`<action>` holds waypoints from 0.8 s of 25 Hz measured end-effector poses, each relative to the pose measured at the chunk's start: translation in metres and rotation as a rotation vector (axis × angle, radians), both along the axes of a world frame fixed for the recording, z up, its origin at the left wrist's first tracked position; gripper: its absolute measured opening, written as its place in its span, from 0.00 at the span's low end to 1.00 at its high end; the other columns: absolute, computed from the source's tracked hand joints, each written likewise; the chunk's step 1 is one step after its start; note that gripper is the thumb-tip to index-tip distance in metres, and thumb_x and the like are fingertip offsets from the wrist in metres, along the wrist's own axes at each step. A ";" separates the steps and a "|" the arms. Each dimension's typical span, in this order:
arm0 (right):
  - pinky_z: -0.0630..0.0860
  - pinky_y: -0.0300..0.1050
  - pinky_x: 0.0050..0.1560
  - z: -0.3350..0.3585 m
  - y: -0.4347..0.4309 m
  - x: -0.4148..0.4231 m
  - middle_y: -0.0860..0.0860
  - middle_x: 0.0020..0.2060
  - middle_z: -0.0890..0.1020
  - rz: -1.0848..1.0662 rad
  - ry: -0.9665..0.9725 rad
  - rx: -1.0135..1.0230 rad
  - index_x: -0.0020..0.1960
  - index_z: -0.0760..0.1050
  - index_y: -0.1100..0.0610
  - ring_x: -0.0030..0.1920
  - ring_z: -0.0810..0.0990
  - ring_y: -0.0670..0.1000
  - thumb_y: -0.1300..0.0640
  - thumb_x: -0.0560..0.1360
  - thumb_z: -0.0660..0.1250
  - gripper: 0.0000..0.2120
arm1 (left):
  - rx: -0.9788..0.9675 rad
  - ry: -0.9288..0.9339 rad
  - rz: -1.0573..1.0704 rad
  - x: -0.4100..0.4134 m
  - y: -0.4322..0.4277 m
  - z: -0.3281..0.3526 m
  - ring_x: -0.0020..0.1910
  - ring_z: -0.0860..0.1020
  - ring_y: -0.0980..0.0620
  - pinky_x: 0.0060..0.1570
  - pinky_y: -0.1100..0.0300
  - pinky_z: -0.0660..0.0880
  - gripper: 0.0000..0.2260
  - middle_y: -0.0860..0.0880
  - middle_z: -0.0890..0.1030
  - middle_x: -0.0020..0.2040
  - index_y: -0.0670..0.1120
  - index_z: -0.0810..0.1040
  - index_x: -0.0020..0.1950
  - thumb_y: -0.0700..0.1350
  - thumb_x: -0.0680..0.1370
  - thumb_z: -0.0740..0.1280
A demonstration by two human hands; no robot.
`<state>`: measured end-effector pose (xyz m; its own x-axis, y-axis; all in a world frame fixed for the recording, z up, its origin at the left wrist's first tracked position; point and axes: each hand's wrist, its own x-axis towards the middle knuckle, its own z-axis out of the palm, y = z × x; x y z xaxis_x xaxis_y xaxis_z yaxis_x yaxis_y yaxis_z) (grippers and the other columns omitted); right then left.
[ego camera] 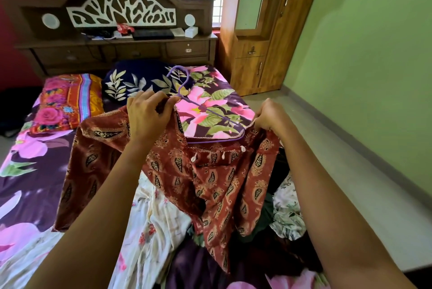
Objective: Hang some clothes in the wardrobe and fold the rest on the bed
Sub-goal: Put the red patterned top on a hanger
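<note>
Both arms stretched forward over the bed [35, 172], bare to the elbow. Left hand [147, 118] raised, back toward the camera, fingers curled and pinching one shoulder of the rust kurta [210, 179] right at the base of the hanger [187, 99] hook. Right hand [271, 118] lower and to the right, also closed, gripping the other shoulder of the kurta where the hanger's arm ends. Hanger purple, tilted, hook up toward the pillows, its right arm running down to the right hand and its lower bar showing through the neckline. Kurta held up between the hands, paisley-printed, with small shell tassels along the neck; one sleeve spread out to the left, body hanging down over the pile. Beneath it on the bed, a cream floral garment [149, 230] lying crumpled, and to the right a white leaf-print cloth [287, 214] beside something dark. Bed covered in a purple sheet with large pink flowers; two pillows at the head, one pink-orange [70, 101], one navy with pale leaves [135, 80]. Behind, a dark wooden headboard [121, 8] with a carved white panel and a ledge carrying a keyboard [153, 34] and small items. Window with a grille above. Wardrobe [268, 31] in brown wood at the right, doors closed, against a green wall [374, 55]; red wall at the left.
</note>
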<state>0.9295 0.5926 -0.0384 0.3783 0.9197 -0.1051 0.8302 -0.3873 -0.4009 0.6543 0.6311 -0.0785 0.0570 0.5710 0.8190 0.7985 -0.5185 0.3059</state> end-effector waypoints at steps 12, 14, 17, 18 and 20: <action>0.80 0.46 0.39 0.003 -0.011 -0.020 0.57 0.42 0.80 0.095 0.596 0.227 0.49 0.79 0.64 0.38 0.81 0.51 0.71 0.65 0.74 0.14 | -0.044 -0.037 -0.218 0.016 -0.003 -0.008 0.33 0.75 0.47 0.37 0.57 0.63 0.24 0.46 0.78 0.33 0.41 0.79 0.38 0.61 0.77 0.60; 0.78 0.39 0.34 0.010 -0.011 -0.034 0.56 0.39 0.81 0.253 0.770 0.262 0.53 0.77 0.66 0.32 0.81 0.46 0.70 0.70 0.71 0.12 | -0.062 0.010 -0.245 0.022 -0.003 -0.012 0.32 0.75 0.47 0.36 0.56 0.65 0.25 0.47 0.78 0.33 0.41 0.80 0.38 0.62 0.77 0.59; 0.80 0.42 0.43 0.017 -0.003 -0.051 0.56 0.44 0.82 0.353 0.729 0.285 0.55 0.76 0.65 0.41 0.82 0.47 0.67 0.77 0.64 0.08 | -0.079 -0.014 -0.231 0.027 -0.002 -0.015 0.31 0.74 0.48 0.34 0.50 0.71 0.21 0.48 0.78 0.32 0.42 0.79 0.37 0.58 0.77 0.63; 0.80 0.46 0.48 0.017 -0.001 -0.050 0.56 0.46 0.82 0.372 0.665 0.309 0.54 0.76 0.64 0.44 0.82 0.49 0.68 0.76 0.65 0.07 | -0.084 -0.052 -0.221 0.026 -0.002 -0.015 0.31 0.74 0.49 0.33 0.51 0.71 0.20 0.48 0.78 0.32 0.41 0.79 0.37 0.57 0.77 0.64; 0.79 0.50 0.54 0.014 -0.002 -0.044 0.54 0.48 0.81 0.435 0.525 0.352 0.50 0.76 0.58 0.49 0.82 0.52 0.69 0.71 0.71 0.11 | -0.133 -0.173 -0.210 0.018 -0.001 -0.009 0.30 0.72 0.50 0.32 0.55 0.68 0.19 0.47 0.77 0.31 0.41 0.79 0.37 0.56 0.77 0.64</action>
